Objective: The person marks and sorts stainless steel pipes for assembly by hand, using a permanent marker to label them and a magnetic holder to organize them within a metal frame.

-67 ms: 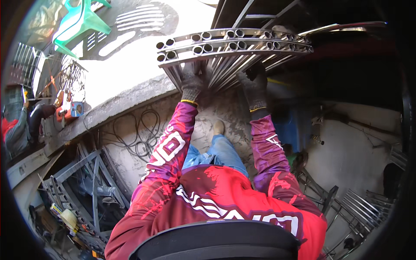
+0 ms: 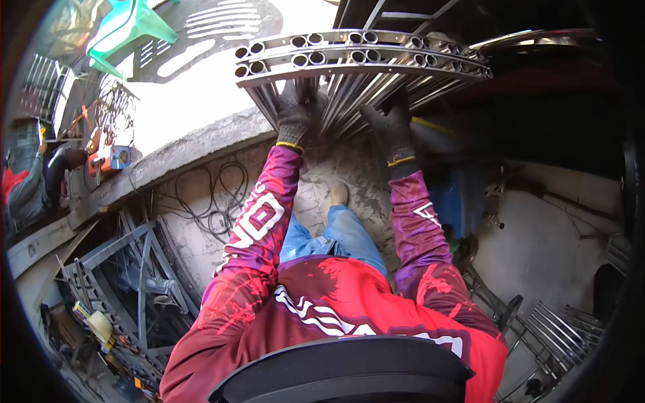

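Note:
Two rows of paired round tubes run through flat curved end bars, forming a shiny metal grille (image 2: 275, 65) that stretches across the far side in front of me. My left hand (image 2: 299, 111), in a dark grey knit glove with a yellow cuff edge, is closed around tubes just under the left part of the end bars. Farther right, my right hand (image 2: 391, 124) wears the same kind of glove and grips the tubes from below, its thumb toward the left. Shadow hides part of its fingers. Both arms are stretched forward.
A raised concrete ledge (image 2: 195, 151) crosses at left, with black cable (image 2: 215, 201) coiled on the floor beside it. Steel frames (image 2: 141, 275) stand lower left; metal tubing (image 2: 557, 329) lies lower right. A green plastic chair (image 2: 134, 30) and another person (image 2: 30, 188) are beyond the ledge.
The grille has shifted slightly away from me and its left end sits higher in view. Both hands have moved forward with it, still holding on.

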Tool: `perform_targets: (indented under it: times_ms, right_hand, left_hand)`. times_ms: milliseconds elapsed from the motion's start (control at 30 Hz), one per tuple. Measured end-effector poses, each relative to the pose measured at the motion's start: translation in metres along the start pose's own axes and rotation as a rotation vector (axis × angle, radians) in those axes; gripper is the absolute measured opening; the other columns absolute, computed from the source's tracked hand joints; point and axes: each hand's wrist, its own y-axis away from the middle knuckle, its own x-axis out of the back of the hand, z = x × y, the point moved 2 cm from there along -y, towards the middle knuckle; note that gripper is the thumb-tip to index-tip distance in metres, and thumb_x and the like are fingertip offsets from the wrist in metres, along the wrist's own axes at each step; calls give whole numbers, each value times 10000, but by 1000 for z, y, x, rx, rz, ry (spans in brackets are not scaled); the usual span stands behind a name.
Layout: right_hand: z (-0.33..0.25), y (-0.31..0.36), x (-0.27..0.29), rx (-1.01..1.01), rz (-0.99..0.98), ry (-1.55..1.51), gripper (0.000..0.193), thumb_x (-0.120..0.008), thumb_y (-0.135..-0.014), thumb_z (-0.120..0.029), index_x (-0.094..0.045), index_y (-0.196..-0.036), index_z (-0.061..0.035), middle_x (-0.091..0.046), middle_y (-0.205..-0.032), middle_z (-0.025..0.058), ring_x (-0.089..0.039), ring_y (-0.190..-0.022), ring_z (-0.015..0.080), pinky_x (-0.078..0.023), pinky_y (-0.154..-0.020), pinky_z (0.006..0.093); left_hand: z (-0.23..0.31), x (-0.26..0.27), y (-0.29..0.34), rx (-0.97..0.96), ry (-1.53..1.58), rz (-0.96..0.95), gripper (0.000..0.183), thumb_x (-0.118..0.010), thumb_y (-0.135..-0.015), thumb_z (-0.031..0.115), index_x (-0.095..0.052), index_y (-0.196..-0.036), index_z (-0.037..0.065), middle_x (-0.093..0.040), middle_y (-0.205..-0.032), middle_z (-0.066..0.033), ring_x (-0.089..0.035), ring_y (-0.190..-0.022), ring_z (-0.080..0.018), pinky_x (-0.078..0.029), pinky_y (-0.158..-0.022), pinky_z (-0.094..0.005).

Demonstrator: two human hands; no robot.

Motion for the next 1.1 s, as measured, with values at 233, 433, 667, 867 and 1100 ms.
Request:
perform_targets:
  times_ms: [233,433,667,867,1100]
  right_hand:
    - [36,-12,3,182,-213,132,267,-834,-789,-104,-692,-1011,-59,-709,-934,63,-665,-826,156,-539,-715,321]
    - [53,19,39,408,-281,363,399,-836,-799,-147,-664,-1138,-24,-705,-1079,101,-671,-928,242,-548,-827,382]
    - [92,15,36,319,-173,312,346,-802,-816,-81,-670,-1131,-30,-641,-1131,120,-626,-1029,267,-527,-873,410]
    - [126,25,-4,171,-90,-186,342,-778,-752,21,-611,-1046,-38,-642,-918,19,-611,-816,126,-528,-758,301]
    - [237,32,-19,141,-137,-156,317,-742,-826,-45,-623,-1120,-27,-668,-960,32,-637,-851,162,-526,-771,303]
  left_hand:
    - [-45,-9,55,126,130,-13,330,-759,-796,247,-668,-1015,17,-668,-901,-51,-646,-833,-239,-518,-754,-395]
    - [-33,-40,103,416,849,24,544,-803,-784,252,-595,-1251,64,-666,-1188,-100,-624,-1119,-255,-484,-964,-457]
    - [-93,-71,122,127,205,143,423,-823,-748,164,-609,-1096,55,-668,-960,-90,-643,-892,-227,-524,-768,-371]
    - [-149,-106,132,45,241,109,402,-807,-758,189,-605,-1086,73,-647,-914,-74,-632,-846,-216,-519,-751,-363]
    - [-207,-137,146,-132,-6,129,287,-704,-825,188,-606,-1050,40,-642,-873,-119,-624,-808,-228,-503,-701,-360]
